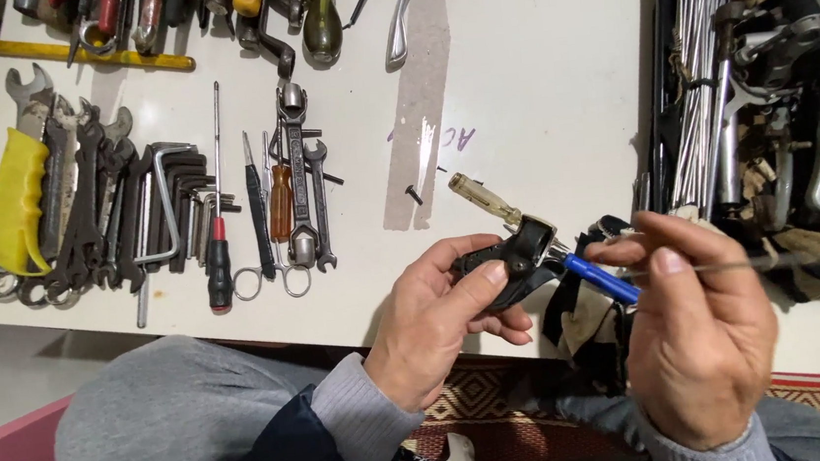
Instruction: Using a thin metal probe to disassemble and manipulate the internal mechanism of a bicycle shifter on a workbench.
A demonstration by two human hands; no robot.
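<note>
The left hand [441, 307] grips a black brake lever [511, 259], thumb pressed on its body. The right hand [701, 334] pinches a thin cable [729, 265] beside a blue sleeve [600, 278] leading into the lever. Just beyond the left hand lies a clear-handled screwdriver [484, 199]; wrenches [97, 208] lie well to its left.
</note>
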